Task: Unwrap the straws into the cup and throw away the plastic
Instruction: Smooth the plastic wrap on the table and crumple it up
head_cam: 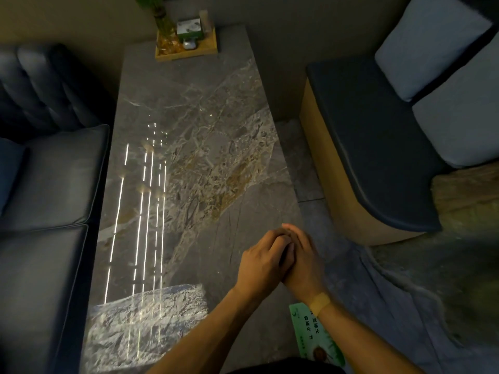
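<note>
My left hand (260, 263) and my right hand (303, 261) are pressed together over the near right part of the marble table (194, 147). The left hand's fingers curl over the right hand's fingers. I see no straw, wrapper or cup anywhere in the head view, and nothing shows between the palms. A yellow band (320, 302) sits on my right wrist.
A wooden tray (186, 51) at the table's far end holds a plant vase (163, 28) and a green box (189, 28). A dark sofa (46, 184) runs along the left. A bench with a pale cushion (429, 44) stands right. A green leaflet (317, 338) lies near my right forearm.
</note>
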A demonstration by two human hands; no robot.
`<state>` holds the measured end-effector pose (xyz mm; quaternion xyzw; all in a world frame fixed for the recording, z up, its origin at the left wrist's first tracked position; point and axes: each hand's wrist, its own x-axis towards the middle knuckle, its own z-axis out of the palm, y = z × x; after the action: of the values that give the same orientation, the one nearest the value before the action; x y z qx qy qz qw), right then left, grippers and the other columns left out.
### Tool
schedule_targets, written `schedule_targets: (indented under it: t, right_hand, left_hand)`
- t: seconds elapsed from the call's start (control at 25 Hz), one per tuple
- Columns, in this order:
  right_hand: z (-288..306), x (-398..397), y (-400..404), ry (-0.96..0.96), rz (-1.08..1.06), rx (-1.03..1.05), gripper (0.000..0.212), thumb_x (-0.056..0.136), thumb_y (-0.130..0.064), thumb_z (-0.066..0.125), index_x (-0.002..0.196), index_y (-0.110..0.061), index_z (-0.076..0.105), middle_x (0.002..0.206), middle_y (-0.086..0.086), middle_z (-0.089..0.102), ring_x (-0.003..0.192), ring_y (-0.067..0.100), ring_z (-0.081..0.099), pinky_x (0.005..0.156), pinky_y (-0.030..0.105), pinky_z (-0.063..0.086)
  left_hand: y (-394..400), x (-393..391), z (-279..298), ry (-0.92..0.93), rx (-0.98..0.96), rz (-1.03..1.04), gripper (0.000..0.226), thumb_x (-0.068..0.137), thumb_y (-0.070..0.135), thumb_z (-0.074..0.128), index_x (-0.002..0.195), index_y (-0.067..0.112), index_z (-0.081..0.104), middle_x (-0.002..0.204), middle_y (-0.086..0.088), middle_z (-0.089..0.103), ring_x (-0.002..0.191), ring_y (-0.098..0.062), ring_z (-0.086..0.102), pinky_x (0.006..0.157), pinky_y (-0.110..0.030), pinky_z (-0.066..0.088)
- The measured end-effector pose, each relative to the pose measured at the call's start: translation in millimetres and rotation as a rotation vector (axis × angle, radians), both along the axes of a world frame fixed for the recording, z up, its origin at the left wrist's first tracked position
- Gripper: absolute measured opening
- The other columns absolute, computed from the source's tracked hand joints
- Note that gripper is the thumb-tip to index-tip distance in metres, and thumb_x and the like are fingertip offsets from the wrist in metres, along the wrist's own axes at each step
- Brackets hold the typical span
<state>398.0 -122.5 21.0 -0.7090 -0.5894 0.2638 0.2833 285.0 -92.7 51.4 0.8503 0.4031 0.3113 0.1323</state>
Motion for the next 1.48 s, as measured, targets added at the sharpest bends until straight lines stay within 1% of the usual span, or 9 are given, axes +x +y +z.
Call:
schedule_targets:
  t: [0.12, 0.2, 0.32, 0.44, 0.64, 0.8, 1.08, 1.28, 1.48]
  right_hand:
    - [-1, 5, 2, -0.139, 0.061, 0.004, 0.053, 0.075, -0.034, 0.052, 0.127, -0.02, 0.051, 0.14, -0.001, 0.048, 0.121, 0.019, 0.052, 0.098, 0.034, 0.047]
    - [5, 5, -2, -0.121, 0.057, -0.045, 0.056, 0.073, -0.038, 0.052, 0.127, -0.024, 0.049, 0.143, -0.003, 0.045, 0.121, 0.02, 0.051, 0.098, 0.038, 0.047]
    - [6, 5, -2, -0.135, 0.063, -0.035, 0.055, 0.071, -0.043, 0.047, 0.123, -0.027, 0.051, 0.141, -0.005, 0.047, 0.121, 0.02, 0.052, 0.098, 0.038, 0.048]
    - [9, 5, 0, -0.144, 0.077, -0.055, 0.057, 0.068, -0.042, 0.057, 0.123, -0.028, 0.05, 0.142, -0.005, 0.046, 0.122, 0.02, 0.052, 0.097, 0.039, 0.049]
    - [11, 5, -1, -0.153, 0.082, -0.068, 0.065, 0.06, -0.052, 0.06, 0.121, -0.03, 0.05, 0.141, -0.005, 0.046, 0.123, 0.02, 0.047, 0.097, 0.038, 0.047]
    - [14, 2, -2, -0.219, 0.102, -0.047, 0.054, 0.072, -0.049, 0.05, 0.121, -0.027, 0.052, 0.142, 0.002, 0.047, 0.127, 0.026, 0.045, 0.1, 0.043, 0.046]
    - [20, 1, 4, -0.388, 0.191, -0.059, 0.06, 0.071, -0.056, 0.045, 0.122, -0.025, 0.052, 0.149, 0.001, 0.039, 0.14, 0.029, 0.03, 0.106, 0.049, 0.038]
    - [20, -5, 4, -0.43, 0.201, -0.042, 0.053, 0.077, -0.046, 0.044, 0.121, -0.018, 0.053, 0.143, 0.006, 0.048, 0.134, 0.03, 0.042, 0.099, 0.05, 0.046]
    - [20, -2, 2, -0.404, 0.248, 0.01, 0.068, 0.074, -0.05, 0.049, 0.134, -0.019, 0.045, 0.139, 0.005, 0.053, 0.134, 0.028, 0.045, 0.102, 0.05, 0.045]
  left_hand:
    - [1, -4, -4, 0.003, -0.098, 0.067, 0.019, 0.095, 0.034, 0.057, 0.095, 0.015, 0.063, 0.105, -0.001, 0.064, 0.078, -0.011, 0.062, 0.056, -0.021, 0.051]
    - [1, -6, -3, 0.052, -0.085, 0.075, 0.021, 0.092, 0.037, 0.059, 0.095, 0.017, 0.063, 0.104, 0.0, 0.064, 0.079, -0.01, 0.061, 0.055, -0.022, 0.051]
    - [1, -7, -3, 0.077, -0.045, 0.058, 0.015, 0.091, 0.029, 0.061, 0.093, 0.014, 0.064, 0.101, -0.002, 0.065, 0.073, -0.013, 0.062, 0.048, -0.027, 0.051]
    - [-1, -6, -2, 0.054, -0.085, 0.059, 0.011, 0.089, 0.022, 0.065, 0.091, 0.011, 0.065, 0.097, -0.005, 0.066, 0.068, -0.016, 0.062, 0.046, -0.03, 0.051]
    - [1, -7, -2, -0.147, -0.266, 0.256, 0.011, 0.088, 0.02, 0.065, 0.095, 0.015, 0.059, 0.097, -0.001, 0.062, 0.075, -0.012, 0.058, 0.057, -0.031, 0.053]
    - [-6, -10, -8, -0.057, -0.198, 0.178, 0.013, 0.093, 0.026, 0.057, 0.098, 0.014, 0.06, 0.103, -0.002, 0.062, 0.091, -0.013, 0.056, 0.078, -0.027, 0.049]
    - [-3, -19, -8, -0.03, -0.309, 0.201, 0.026, 0.095, 0.04, 0.05, 0.114, 0.023, 0.054, 0.123, 0.005, 0.055, 0.097, -0.007, 0.058, 0.071, -0.018, 0.049]
    - [-3, -23, -4, -0.013, -0.332, 0.178, 0.034, 0.095, 0.043, 0.048, 0.126, 0.029, 0.047, 0.138, 0.009, 0.044, 0.108, -0.003, 0.054, 0.073, -0.019, 0.05]
    - [-7, -29, 1, -0.064, -0.362, 0.152, 0.046, 0.092, 0.048, 0.049, 0.135, 0.035, 0.038, 0.139, 0.015, 0.042, 0.113, 0.007, 0.045, 0.082, -0.025, 0.056]
